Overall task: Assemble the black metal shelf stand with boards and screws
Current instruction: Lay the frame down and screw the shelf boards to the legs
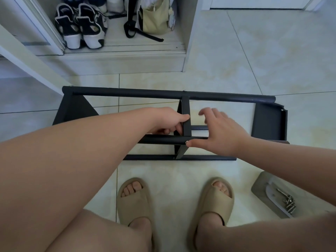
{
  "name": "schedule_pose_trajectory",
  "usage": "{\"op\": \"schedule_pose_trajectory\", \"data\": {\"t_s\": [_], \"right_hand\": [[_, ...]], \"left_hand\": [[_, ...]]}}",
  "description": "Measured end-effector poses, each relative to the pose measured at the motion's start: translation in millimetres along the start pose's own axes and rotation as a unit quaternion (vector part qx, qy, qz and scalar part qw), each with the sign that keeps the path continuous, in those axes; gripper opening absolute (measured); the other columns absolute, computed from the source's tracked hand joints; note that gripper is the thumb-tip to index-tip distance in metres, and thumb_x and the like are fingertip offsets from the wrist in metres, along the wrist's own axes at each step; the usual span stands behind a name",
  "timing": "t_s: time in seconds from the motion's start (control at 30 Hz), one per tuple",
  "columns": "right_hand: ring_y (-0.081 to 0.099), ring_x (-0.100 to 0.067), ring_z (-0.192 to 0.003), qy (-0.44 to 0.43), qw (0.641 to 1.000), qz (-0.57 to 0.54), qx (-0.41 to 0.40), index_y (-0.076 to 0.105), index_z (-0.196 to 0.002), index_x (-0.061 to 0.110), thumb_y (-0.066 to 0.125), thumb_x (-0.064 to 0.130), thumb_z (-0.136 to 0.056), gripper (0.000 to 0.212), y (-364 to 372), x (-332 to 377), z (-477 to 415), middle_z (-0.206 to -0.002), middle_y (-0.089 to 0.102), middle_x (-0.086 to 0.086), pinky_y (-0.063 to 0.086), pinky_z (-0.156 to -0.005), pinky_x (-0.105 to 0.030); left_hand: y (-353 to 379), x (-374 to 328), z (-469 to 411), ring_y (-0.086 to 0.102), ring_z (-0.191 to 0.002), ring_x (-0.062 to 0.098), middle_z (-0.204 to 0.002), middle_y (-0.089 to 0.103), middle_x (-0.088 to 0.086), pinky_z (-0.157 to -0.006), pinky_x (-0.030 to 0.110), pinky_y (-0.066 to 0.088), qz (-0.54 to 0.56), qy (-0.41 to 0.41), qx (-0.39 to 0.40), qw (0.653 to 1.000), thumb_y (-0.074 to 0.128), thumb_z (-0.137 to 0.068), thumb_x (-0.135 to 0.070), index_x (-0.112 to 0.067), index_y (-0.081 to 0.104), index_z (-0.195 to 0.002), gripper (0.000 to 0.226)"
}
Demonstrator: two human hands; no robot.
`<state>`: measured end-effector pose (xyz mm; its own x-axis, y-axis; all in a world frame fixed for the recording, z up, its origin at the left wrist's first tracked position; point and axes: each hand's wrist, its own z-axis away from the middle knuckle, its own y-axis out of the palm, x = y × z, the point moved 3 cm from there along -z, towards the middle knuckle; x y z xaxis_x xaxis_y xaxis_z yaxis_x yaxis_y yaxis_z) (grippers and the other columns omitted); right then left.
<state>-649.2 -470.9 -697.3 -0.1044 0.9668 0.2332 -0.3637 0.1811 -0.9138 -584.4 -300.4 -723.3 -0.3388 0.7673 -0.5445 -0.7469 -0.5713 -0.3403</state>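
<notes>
Head view: the stand (163,94) is laid on its side on the floor (236,60). Its middle board (186,122) is gripped by the left hand (169,120). The right hand (223,131) is spread, thumb on a tube (160,140). The board should be held square while screws (289,203) are fetched.

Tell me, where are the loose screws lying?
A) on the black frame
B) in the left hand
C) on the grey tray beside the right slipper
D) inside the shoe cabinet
C: the screws lie heaped on the grey tray right of the right slipper; the left hand grips the black frame.
</notes>
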Motion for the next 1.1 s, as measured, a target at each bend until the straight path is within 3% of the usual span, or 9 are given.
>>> {"op": "schedule_pose_trajectory", "data": {"t_s": [0.1, 0.17, 0.3, 0.5, 0.63, 0.83, 1.1], "right_hand": [[0.012, -0.029, -0.152, -0.065, 0.993, 0.076, -0.065, 0.009, -0.158, 0.028, 0.042, 0.093, -0.066, 0.118, -2.0, 1.5, -0.4, -0.165, 0.013, -0.003, 0.017, -0.119, -0.053], [-0.013, -0.028, -0.155, -0.093, 0.990, 0.101, -0.044, -0.007, -0.159, 0.033, 0.034, 0.098, -0.064, 0.122, 0.6, 1.3, -4.4, -0.168, -0.012, 0.000, -0.001, -0.120, -0.062], [-0.027, -0.029, -0.151, -0.142, 0.978, 0.152, 0.000, -0.013, -0.159, 0.034, 0.025, 0.099, -0.067, 0.119, 9.6, -0.8, -16.2, -0.165, -0.028, -0.001, -0.011, -0.117, -0.069], [-0.026, -0.030, -0.152, -0.162, 0.976, 0.143, -0.023, -0.005, -0.161, 0.031, 0.027, 0.097, -0.072, 0.116, 16.3, -4.7, -20.4, -0.167, -0.022, -0.004, -0.010, -0.117, -0.069], [-0.015, -0.034, -0.154, -0.172, 0.975, 0.137, -0.031, 0.006, -0.163, 0.026, 0.031, 0.095, -0.074, 0.115, 16.7, -4.8, -21.7, -0.169, -0.010, -0.008, -0.004, -0.116, -0.073], [-0.005, -0.037, -0.155, -0.185, 0.973, 0.127, -0.044, 0.014, -0.162, 0.024, 0.038, 0.093, -0.073, 0.115, 16.8, -6.2, -27.6, -0.170, 0.001, -0.011, 0.001, -0.115, -0.075], [-0.001, -0.039, -0.155, -0.197, 0.970, 0.125, -0.069, 0.015, -0.162, 0.023, 0.039, 0.094, -0.074, 0.115, 19.9, -9.1, -29.4, -0.169, 0.005, -0.013, 0.005, -0.113, -0.077]], "left_hand": [[0.9, 4.8, -2.3, 0.036, -0.051, 0.012, -0.056, 0.036, -0.005, -0.059, 0.026, 0.031, 0.044, -0.028, 0.071, 0.996, 0.039, -0.101, -0.057, -0.010, 0.077, -0.088, 0.062], [2.9, 7.6, -3.4, 0.038, -0.053, 0.013, -0.056, 0.038, -0.004, -0.061, 0.027, 0.032, 0.060, -0.043, 0.121, 0.990, 0.034, -0.102, -0.051, -0.007, 0.077, -0.094, 0.062], [-1.0, 12.4, -8.2, 0.042, -0.054, 0.012, -0.060, 0.044, -0.004, -0.059, 0.025, 0.035, 0.087, -0.056, 0.212, 0.972, 0.027, -0.097, -0.041, -0.004, 0.075, -0.109, 0.062], [-6.1, 15.9, -22.0, 0.052, -0.062, 0.013, -0.072, 0.058, 0.002, -0.064, 0.022, 0.045, 0.137, -0.076, 0.237, 0.959, 0.031, -0.087, -0.007, -0.007, 0.076, -0.096, 0.046], [-11.2, 16.2, -33.5, 0.065, -0.080, 0.014, -0.098, 0.066, 0.009, -0.070, 0.022, 0.056, 0.179, -0.061, 0.209, 0.959, 0.023, -0.090, 0.013, -0.006, 0.068, -0.102, 0.051], [-18.3, 21.4, -44.5, 0.070, -0.103, 0.015, -0.123, 0.069, 0.011, -0.081, 0.022, 0.059, 0.223, -0.047, 0.232, 0.946, 0.029, -0.098, 0.015, -0.003, 0.061, -0.123, 0.044], [-22.1, 42.2, -50.4, 0.074, -0.098, 0.019, -0.104, 0.076, 0.013, -0.075, 0.025, 0.060, 0.247, -0.051, 0.259, 0.932, 0.041, -0.102, 0.005, -0.004, 0.062, -0.110, 0.024]]}}
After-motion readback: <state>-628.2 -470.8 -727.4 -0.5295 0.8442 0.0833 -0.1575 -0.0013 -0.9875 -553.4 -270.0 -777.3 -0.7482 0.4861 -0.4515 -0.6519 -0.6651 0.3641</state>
